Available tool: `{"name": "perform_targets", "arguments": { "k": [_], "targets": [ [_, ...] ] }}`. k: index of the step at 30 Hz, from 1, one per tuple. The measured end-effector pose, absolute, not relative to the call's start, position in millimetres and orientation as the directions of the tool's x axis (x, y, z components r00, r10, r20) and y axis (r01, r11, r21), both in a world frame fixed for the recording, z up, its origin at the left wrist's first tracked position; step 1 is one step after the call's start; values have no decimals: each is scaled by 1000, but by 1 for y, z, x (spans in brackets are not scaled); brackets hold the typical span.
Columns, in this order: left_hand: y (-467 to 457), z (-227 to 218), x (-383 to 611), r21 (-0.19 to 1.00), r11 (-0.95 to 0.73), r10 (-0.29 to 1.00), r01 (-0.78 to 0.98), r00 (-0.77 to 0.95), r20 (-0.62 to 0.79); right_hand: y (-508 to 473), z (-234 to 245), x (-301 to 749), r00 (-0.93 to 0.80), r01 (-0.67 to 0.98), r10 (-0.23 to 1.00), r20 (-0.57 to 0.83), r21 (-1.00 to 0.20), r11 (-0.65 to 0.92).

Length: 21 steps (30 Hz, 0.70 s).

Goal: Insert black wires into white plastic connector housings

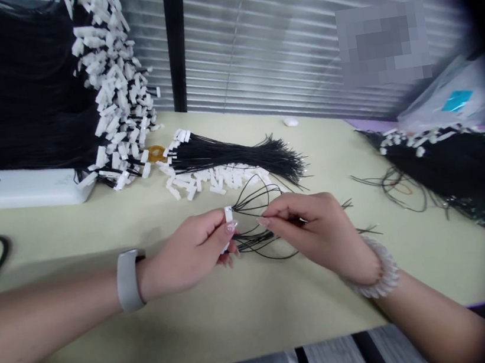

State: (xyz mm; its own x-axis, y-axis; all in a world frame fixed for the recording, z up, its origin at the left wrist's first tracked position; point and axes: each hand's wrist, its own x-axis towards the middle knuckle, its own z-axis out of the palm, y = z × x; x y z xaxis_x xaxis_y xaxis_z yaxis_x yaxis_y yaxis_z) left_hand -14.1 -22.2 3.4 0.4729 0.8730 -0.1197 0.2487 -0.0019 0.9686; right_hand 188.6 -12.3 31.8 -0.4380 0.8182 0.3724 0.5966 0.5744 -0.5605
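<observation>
My left hand (203,243) is closed around the white connector ends of a small bunch of black wires (254,240); one white connector (228,213) stands up between thumb and forefinger. From it thin wires loop to the right. My right hand (315,225) pinches one black wire (253,213) between thumb and forefinger, a short way from the connector. Other wires of the bunch pass under the right hand, and their loose ends show beyond it. Just behind lies a bundle of black wires (234,151) with white connectors at its left end.
Loose white connectors (224,178) lie along that bundle. At the back left is a large stack of black wires (11,87) with white ends, behind a white power bank (29,187). More black wires (455,171) lie right, near a plastic bag (445,92). Blinds rise behind the table (190,325).
</observation>
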Motion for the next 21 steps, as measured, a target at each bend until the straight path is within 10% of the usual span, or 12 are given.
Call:
{"name": "perform_targets", "arguments": {
  "k": [21],
  "targets": [
    [-23, 3, -15, 967, 3, 861, 253, 491, -131, -9, 35, 192, -379, 593, 872, 310, -642, 486]
  ]
}}
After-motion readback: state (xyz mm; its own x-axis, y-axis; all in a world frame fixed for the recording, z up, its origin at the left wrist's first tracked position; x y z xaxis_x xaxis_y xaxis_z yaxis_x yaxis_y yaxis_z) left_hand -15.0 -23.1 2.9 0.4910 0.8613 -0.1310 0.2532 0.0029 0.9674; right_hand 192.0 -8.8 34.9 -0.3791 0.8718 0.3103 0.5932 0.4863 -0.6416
